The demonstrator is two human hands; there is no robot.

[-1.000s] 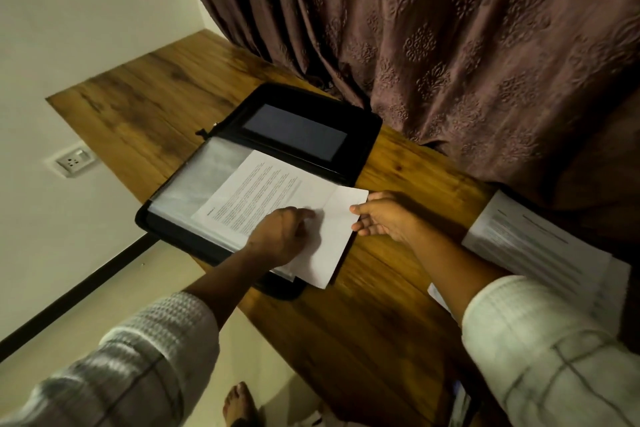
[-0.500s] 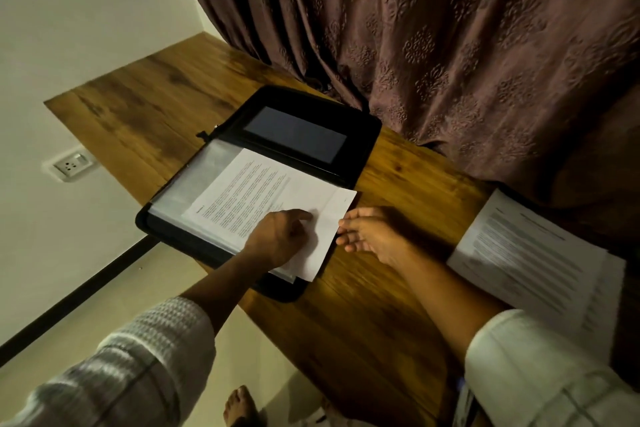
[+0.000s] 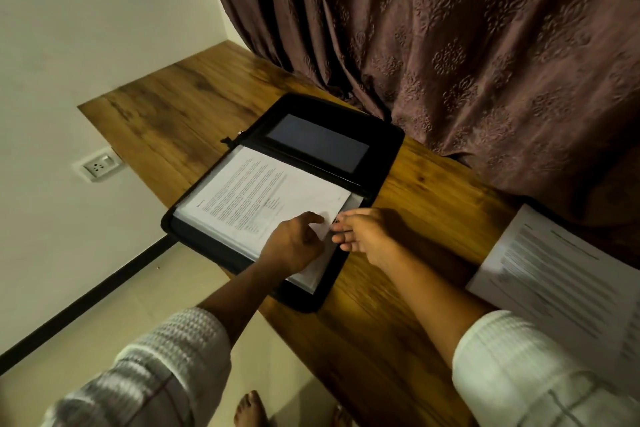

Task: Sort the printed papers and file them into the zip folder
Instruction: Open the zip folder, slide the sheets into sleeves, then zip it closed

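While left hand (image 3: pixel 294 246) presses paper (image 3: pixel 256 191), right hand (image 3: pixel 367 236) touches.

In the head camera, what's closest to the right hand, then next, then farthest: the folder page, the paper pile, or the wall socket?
1. Folder page: at the fingertips of the right hand.
2. Paper pile: right side of table.
3. Wall socket: far left.

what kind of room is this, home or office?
Likely a home room, not an office: wooden desk against a heavy patterned curtain, wall socket beside it, bare foot on the floor below.
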